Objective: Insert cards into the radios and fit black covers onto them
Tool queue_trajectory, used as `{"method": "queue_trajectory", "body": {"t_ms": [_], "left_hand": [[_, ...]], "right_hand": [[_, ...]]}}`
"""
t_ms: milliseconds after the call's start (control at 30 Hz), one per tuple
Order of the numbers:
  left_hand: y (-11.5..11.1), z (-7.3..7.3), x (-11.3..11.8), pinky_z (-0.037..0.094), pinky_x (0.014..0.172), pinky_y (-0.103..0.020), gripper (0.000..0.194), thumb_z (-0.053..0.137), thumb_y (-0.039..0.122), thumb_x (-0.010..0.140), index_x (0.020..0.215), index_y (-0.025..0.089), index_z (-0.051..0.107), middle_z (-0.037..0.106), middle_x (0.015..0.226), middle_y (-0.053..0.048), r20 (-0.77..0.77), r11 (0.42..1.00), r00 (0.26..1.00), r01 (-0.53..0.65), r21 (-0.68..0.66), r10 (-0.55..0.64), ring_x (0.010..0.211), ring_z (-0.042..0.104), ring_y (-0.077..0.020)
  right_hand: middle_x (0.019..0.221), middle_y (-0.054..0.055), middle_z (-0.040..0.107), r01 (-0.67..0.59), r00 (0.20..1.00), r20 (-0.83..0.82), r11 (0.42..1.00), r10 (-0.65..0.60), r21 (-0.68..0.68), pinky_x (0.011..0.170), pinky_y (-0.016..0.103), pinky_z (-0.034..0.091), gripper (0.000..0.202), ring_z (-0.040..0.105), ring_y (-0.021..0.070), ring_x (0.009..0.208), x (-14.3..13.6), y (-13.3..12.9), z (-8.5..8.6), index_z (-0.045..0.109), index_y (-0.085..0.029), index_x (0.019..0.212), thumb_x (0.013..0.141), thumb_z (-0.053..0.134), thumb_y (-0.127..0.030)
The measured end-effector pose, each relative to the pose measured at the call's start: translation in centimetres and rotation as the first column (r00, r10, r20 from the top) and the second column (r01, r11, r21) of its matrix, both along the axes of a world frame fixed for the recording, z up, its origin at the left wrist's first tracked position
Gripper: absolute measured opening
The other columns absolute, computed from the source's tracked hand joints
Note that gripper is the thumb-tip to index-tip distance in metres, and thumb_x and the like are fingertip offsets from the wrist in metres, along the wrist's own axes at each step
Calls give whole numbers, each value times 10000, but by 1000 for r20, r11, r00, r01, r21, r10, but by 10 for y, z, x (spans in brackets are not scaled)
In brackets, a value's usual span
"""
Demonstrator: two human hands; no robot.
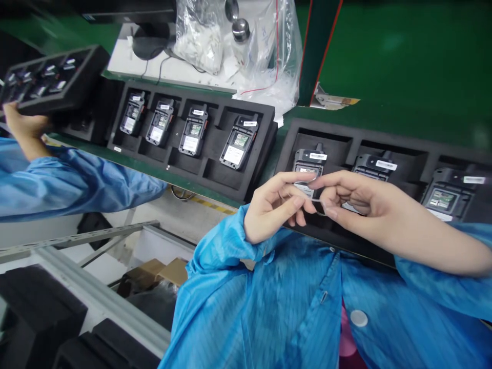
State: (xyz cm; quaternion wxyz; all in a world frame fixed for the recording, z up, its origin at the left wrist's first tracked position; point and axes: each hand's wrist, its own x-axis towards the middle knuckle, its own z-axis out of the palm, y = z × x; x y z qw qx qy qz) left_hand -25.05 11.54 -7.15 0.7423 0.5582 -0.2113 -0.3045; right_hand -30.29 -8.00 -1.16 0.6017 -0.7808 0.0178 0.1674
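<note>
Left hand [274,205] and right hand [351,197]: met fingertip to fingertip, pinching something too small to identify. Handset [308,165]: lay directly beyond both hands in the near foam tray [334,134], at its left end, long axis pointing away; hands equally near.

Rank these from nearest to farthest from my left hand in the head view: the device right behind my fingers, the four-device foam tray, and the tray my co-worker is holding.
From your left hand:
1. The device just behind the fingertips, in the right-hand foam tray.
2. The four-device foam tray, to the left on the green belt.
3. The co-worker's tray, far left, held up off the belt.
</note>
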Motion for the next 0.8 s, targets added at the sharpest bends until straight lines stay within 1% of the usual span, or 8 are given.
{"method": "queue_trajectory", "body": {"t_ms": [167, 267, 367, 433, 533, 633, 700, 800], "left_hand": [[0, 3, -2, 504, 509, -177, 493, 661, 346, 935, 1366, 180, 491, 691, 840, -29, -21, 999, 999, 45, -11, -45, 580, 647, -87], [1, 5, 0, 510, 531, -167, 473, 639, 307, 953, 1383, 193, 479, 694, 843, -26, -13, 996, 996, 89, -25, -89, 595, 650, -81], [2, 6, 1, 523, 556, -162, 474, 627, 268, 961, 1402, 203, 468, 700, 843, -20, -12, 989, 989, 144, -31, -144, 597, 652, -74], [2, 5, 2, 532, 558, -169, 492, 640, 272, 952, 1409, 204, 469, 703, 853, -21, -22, 987, 987, 160, -13, -160, 588, 652, -77], [2, 1, 6, 509, 516, -165, 454, 643, 310, 948, 1372, 205, 516, 706, 907, -30, -46, 999, 997, 54, 0, -54, 562, 644, -72], [2, -6, 14, 460, 449, -160, 398, 640, 356, 944, 1303, 203, 567, 711, 1017, -48, -114, 997, 991, -78, -8, 76, 533, 627, -61], [3, -10, 18, 436, 428, -168, 363, 640, 372, 938, 1255, 201, 596, 702, 1001, -36, -167, 994, 980, -112, -17, 108, 518, 599, -56], [9, -10, 23, 405, 454, -189, 240, 589, 386, 964, 1064, 181, 664, 587, 719, 24, -128, 982, 974, -190, -12, 187, 496, 503, -57]], "right_hand": [[858, 37, 686, 1, 994, -108, 999, 4, 40, 715, 291, 504, 381, 636, 159, 799, 7, -2, -3, 644, -195, 1021, 846, 645, -533], [828, 18, 703, 9, 995, -98, 1000, -7, 15, 687, 288, 485, 348, 648, 158, 765, 10, -3, -3, 663, -212, 961, 843, 656, -539], [790, -11, 696, -7, 1000, 12, 992, 9, -126, 663, 277, 462, 256, 639, 138, 719, 10, -3, -2, 661, -227, 880, 881, 626, -481], [785, -26, 689, -59, 990, 109, 957, 93, -285, 651, 273, 437, 212, 629, 127, 700, 9, -4, -2, 655, -235, 846, 914, 591, -425], [829, -19, 673, -121, 930, 250, 865, 271, -486, 654, 282, 410, 155, 611, 130, 724, 6, -5, 0, 650, -243, 881, 942, 542, -337], [972, 26, 632, -55, 852, 392, 802, 349, -594, 753, 327, 407, 119, 570, 170, 864, 6, -4, 1, 659, -245, 905, 929, 554, -296], [1000, 41, 601, 29, 843, 445, 801, 302, -598, 811, 364, 391, 112, 536, 194, 916, 10, -2, -3, 676, -251, 889, 914, 587, -314], [953, 45, 595, 156, 890, 437, 810, 134, -565, 842, 401, 383, 108, 531, 214, 929, 20, 0, -19, 693, -248, 839, 879, 626, -324]]}}
